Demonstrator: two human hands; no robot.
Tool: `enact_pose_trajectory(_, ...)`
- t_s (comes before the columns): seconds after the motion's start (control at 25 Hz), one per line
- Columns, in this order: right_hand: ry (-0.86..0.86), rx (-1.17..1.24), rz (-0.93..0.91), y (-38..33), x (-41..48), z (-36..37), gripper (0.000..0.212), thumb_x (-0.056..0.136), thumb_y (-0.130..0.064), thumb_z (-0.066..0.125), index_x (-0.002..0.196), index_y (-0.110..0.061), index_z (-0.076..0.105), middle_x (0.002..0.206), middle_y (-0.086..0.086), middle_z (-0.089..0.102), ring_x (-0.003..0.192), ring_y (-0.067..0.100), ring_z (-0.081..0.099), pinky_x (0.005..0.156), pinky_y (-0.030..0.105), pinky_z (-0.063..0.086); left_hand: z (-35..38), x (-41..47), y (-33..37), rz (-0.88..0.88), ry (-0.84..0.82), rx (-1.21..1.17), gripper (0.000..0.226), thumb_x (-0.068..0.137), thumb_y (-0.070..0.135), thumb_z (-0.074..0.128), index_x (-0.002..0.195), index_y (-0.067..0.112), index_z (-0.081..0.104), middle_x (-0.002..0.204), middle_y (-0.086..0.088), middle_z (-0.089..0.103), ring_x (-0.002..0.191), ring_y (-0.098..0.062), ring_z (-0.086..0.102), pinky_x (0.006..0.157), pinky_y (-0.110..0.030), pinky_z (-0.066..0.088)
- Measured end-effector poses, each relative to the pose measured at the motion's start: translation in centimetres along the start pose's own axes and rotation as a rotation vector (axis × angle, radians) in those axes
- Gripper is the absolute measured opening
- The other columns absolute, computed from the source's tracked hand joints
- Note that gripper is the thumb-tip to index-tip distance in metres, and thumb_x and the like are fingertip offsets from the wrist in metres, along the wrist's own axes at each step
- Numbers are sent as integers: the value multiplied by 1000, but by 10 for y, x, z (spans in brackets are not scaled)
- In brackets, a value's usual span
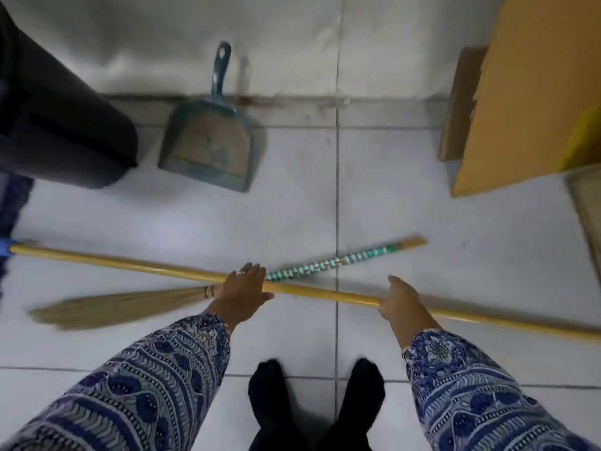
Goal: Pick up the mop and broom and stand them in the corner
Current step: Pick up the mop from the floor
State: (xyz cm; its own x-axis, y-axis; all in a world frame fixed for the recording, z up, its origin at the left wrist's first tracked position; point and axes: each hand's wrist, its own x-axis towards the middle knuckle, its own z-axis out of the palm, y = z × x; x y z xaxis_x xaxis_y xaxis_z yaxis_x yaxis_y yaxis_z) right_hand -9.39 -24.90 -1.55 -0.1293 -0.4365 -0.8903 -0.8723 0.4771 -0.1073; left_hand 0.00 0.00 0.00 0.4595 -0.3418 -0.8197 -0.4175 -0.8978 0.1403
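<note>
- Head view: mop (117, 262) and broom (328, 264) lie crossed on the tiled floor (390, 196).
- Left hand (243, 288) rests flat, fingers spread, over the crossing.
- Right hand (399, 299) grips the mop.

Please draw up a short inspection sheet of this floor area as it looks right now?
Surface: pale tiled floor, stained along the wall base.
Job's things: mop handle and broom lie crossed on the floor.
Clutter: dustpan leaning at the wall.
Hands: left hand open over the crossing; right hand closed on the mop handle.
Cables: nothing seen.
Surroundings: dark bin on the left, cardboard box on the right.
</note>
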Motion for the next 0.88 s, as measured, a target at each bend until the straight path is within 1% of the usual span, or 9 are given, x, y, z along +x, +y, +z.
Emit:
enact_pose_trajectory(0.04,-55,-96,-1,21,15,4,64,92,-14,48,146,-2,17,152,19,30,136,35,38,111,38,35,12,11,-2,3,5,26,57,92,37,46,138,6,29,149,-10,33,141,-24,25,116,-41,27)
enact_pose_trajectory(0.12,-153,75,73,46,52,17,58,94,-18,36,145,1,15,150,30,24,136,44,31,114,48,30,24,30,-8,-1,39,71,54,91,35,49,134,6,35,142,-11,43,134,-27,35,113,-41,29)
enact_pose_trajectory(0.2,-235,257,54,61,73,25,55,94,-23,30,142,2,19,147,30,28,134,46,32,112,55,30,31,42,-15,-25,29,94,49,91,33,49,131,6,39,136,-12,48,127,-29,43,112,-42,28)
enact_pose_trajectory(0.36,-38,784,333,34,66,25,54,90,-25,56,136,-8,35,135,13,47,128,32,45,107,46,41,34,49,-29,-35,25,134,38,91,23,52,123,4,44,128,-15,52,118,-33,50,108,-42,32)
enact_pose_trajectory(0.52,-99,821,297,22,35,12,50,89,-17,58,135,-7,40,134,13,53,121,30,53,101,49,46,17,40,-28,-10,64,182,26,93,22,48,113,5,50,115,-15,56,110,-32,52,91,-40,43)
enact_pose_trajectory(0.68,-183,851,206,-1,-16,-29,44,92,-10,50,134,-3,39,90,13,56,86,23,59,107,53,37,-32,7,-21,36,31,106,28,96,27,40,109,6,54,111,-16,55,108,-31,49,89,-43,42)
enact_pose_trajectory(0.72,-217,878,169,-8,-34,-43,37,93,-9,48,129,-1,43,85,12,53,83,22,58,109,54,35,-48,-6,-17,52,15,83,29,96,28,40,108,6,54,111,-16,56,108,-31,48,90,-43,43)
enact_pose_trajectory(0.8,-225,899,109,-25,-79,-73,12,94,-8,46,100,0,53,84,12,53,78,20,57,108,55,35,-82,-36,-3,88,6,59,29,96,29,39,107,7,54,110,-15,57,108,-29,49,89,-43,44)
enact_pose_trajectory(0.88,-215,899,28,-44,-124,-106,15,94,-7,46,80,-4,48,95,13,57,85,22,59,106,56,37,-113,-69,15,106,7,22,29,96,30,38,106,8,55,108,-14,58,107,-28,50,88,-43,44)
